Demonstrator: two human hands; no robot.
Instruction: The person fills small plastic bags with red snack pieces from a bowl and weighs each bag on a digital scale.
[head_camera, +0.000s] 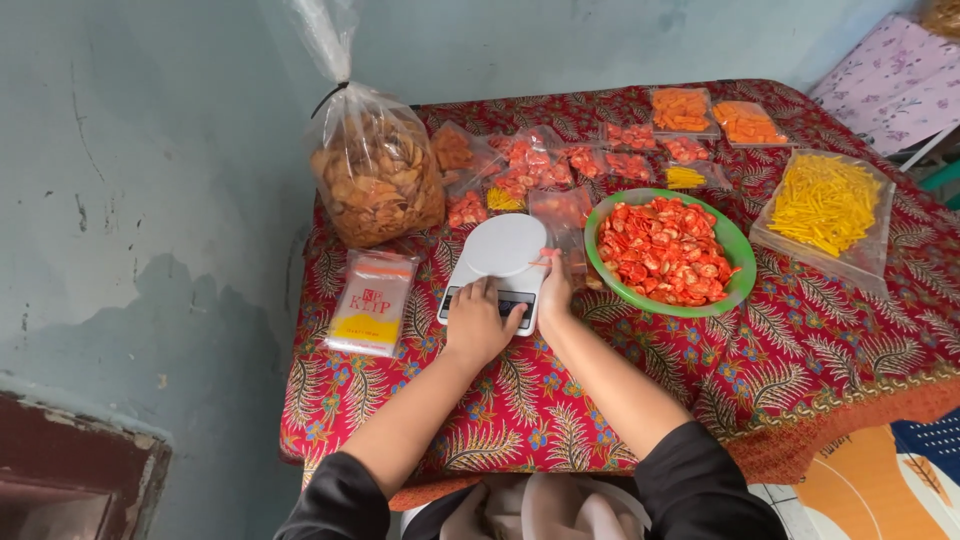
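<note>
Red patterned tablecloth (800, 350) carries a green bowl (740, 262) of orange chips and bagged snacks. Left hand (478, 322) rests curled on the scale (500, 262); right hand (553, 288) pinches a clear bag (566, 218) beside it.

Both forearms outstretched, left hand (478, 322) flat (palm down), right hand (553, 287) edge-on

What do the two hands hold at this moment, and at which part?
Nothing is lifted. The left hand rests on the front panel of the white kitchen scale; the right hand touches its right edge.
</note>
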